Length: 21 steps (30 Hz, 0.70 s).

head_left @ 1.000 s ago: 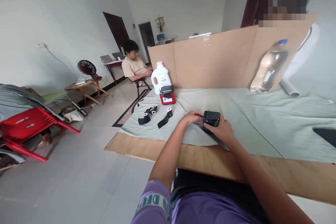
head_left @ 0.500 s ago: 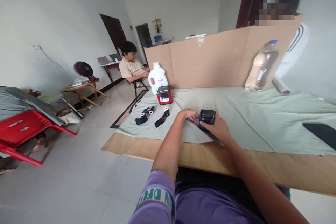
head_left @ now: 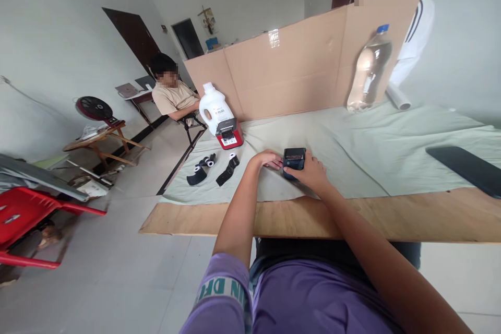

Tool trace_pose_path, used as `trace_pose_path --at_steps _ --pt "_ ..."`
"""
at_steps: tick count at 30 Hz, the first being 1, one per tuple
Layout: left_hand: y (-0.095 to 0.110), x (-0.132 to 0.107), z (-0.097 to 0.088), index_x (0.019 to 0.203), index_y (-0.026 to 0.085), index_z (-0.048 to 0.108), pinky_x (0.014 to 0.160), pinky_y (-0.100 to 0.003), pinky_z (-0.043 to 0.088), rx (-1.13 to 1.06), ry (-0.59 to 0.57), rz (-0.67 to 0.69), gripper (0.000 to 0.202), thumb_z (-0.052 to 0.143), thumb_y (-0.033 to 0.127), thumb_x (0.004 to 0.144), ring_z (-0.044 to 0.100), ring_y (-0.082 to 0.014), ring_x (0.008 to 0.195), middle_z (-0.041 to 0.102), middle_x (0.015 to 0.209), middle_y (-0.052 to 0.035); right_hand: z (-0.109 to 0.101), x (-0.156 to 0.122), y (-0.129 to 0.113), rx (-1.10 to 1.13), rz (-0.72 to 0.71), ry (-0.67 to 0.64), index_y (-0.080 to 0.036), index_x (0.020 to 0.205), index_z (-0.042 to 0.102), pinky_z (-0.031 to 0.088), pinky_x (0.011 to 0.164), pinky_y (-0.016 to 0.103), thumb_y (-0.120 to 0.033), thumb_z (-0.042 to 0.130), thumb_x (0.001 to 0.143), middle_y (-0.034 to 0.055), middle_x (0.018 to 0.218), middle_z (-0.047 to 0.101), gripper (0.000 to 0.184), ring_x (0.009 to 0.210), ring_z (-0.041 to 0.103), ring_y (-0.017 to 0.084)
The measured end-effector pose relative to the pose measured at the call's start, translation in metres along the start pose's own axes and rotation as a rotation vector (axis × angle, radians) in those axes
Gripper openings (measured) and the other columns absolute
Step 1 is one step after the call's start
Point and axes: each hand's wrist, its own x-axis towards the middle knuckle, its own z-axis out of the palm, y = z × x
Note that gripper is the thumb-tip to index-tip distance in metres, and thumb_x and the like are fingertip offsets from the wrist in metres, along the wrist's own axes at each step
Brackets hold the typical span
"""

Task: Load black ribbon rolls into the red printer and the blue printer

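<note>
A small dark label printer (head_left: 294, 160) stands on the cloth near the table's front edge, its black top facing up. My right hand (head_left: 313, 171) is closed around its right side, with the thumb across the front. On the other side, my left hand (head_left: 271, 158) reaches in with fingers extended, the tips at the printer's left edge; whether they press on it I cannot tell. To the left lie several black label rolls (head_left: 197, 176) with white cores, one strip (head_left: 227, 171) partly unrolled. Behind them sits a red and black label printer (head_left: 230, 134).
A white jug (head_left: 215, 107) stands behind the red printer, before a cardboard partition (head_left: 289, 73). A clear bottle (head_left: 370, 73), a white tube (head_left: 398, 96) and a dark flat object (head_left: 465, 169) are on the right. A person (head_left: 176, 94) sits beyond the table; another is behind the cardboard.
The whole view has shifted and tilted, so the table's contents appear further left and higher. Both hands keep much the same place at the dark printer.
</note>
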Motion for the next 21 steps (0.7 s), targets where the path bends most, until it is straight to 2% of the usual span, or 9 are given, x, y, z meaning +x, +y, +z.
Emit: trace_pose_path --at_steps 5,8,11,16,21 --pt "0.002 -0.007 -0.002 0.084 0.013 0.073 0.049 -0.019 0.037 0.005 0.002 0.022 0.017 0.07 0.026 0.073 0.072 -0.0155 0.072 0.077 0.087 -0.0084 0.0 0.0 0.0 -0.006 -0.003 0.005 -0.011 0.153 0.024 0.035 0.103 0.05 -0.069 0.067 0.074 0.0262 0.139 0.052 0.107 0.13 0.049 0.043" --pt "0.002 -0.01 -0.004 0.083 0.014 0.072 0.043 -0.017 0.03 0.022 -0.005 0.037 0.018 0.072 0.026 0.07 0.07 -0.0131 0.068 0.076 0.088 -0.0073 -0.002 0.0 0.0 -0.016 -0.003 -0.012 -0.011 0.153 0.025 0.036 0.102 0.049 -0.068 0.067 0.075 0.0254 0.137 0.054 0.106 0.129 0.049 0.043" --pt "0.003 -0.009 -0.006 0.082 0.015 0.072 0.04 -0.016 0.024 0.048 -0.02 0.032 0.016 0.072 0.024 0.069 0.064 -0.0099 0.059 0.075 0.085 -0.0054 -0.003 0.0 -0.001 -0.011 0.0 -0.016 -0.011 0.152 0.026 0.036 0.102 0.05 -0.068 0.068 0.074 0.025 0.138 0.054 0.105 0.129 0.049 0.043" --pt "0.009 -0.01 -0.008 0.073 0.015 0.069 0.039 -0.016 0.023 0.084 -0.05 -0.004 0.007 0.069 0.021 0.069 0.061 -0.0084 0.055 0.071 0.076 -0.0026 -0.004 -0.001 -0.002 0.011 -0.003 -0.01 -0.01 0.153 0.024 0.036 0.103 0.05 -0.067 0.069 0.074 0.0251 0.14 0.052 0.107 0.129 0.049 0.043" --pt "0.01 -0.014 -0.007 0.067 0.014 0.067 0.038 -0.017 0.018 0.077 -0.055 -0.02 0.008 0.068 0.021 0.07 0.04 -0.0034 0.042 0.067 0.069 -0.0023 -0.007 -0.002 -0.001 0.037 -0.003 -0.014 -0.014 0.148 0.032 0.039 0.1 0.051 -0.067 0.07 0.072 0.0227 0.138 0.055 0.1 0.128 0.05 0.043"
